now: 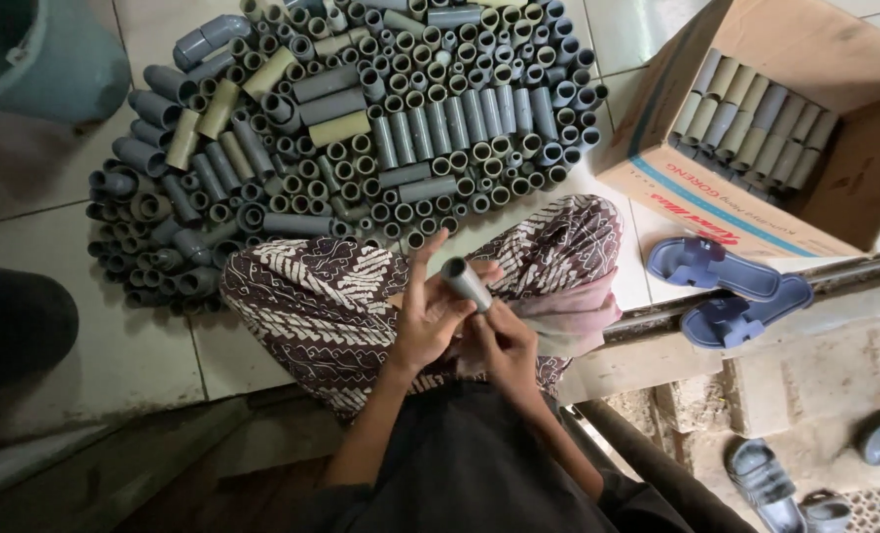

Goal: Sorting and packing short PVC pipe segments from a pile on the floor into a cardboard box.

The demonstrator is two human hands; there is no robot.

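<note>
Over your patterned lap, your left hand (428, 321) and right hand (504, 341) each close their grip on a short grey pipe piece (467, 283), with the spread of pipe fittings (351, 138) beyond it on the floor and the cardboard box (756, 197) farther right.

One short grey pipe piece (467, 283) is held between two hands, the left hand (428, 321) and the right hand (504, 341), at centre. A heap of pipe pieces (351, 138), too many to count, lies on the floor at eleven o'clock; one cardboard box (756, 212) at two o'clock holds two visible rows of further pieces. Two blue sandals (731, 286) lie at three o'clock, one teal bucket (45, 49) at ten o'clock.
</note>
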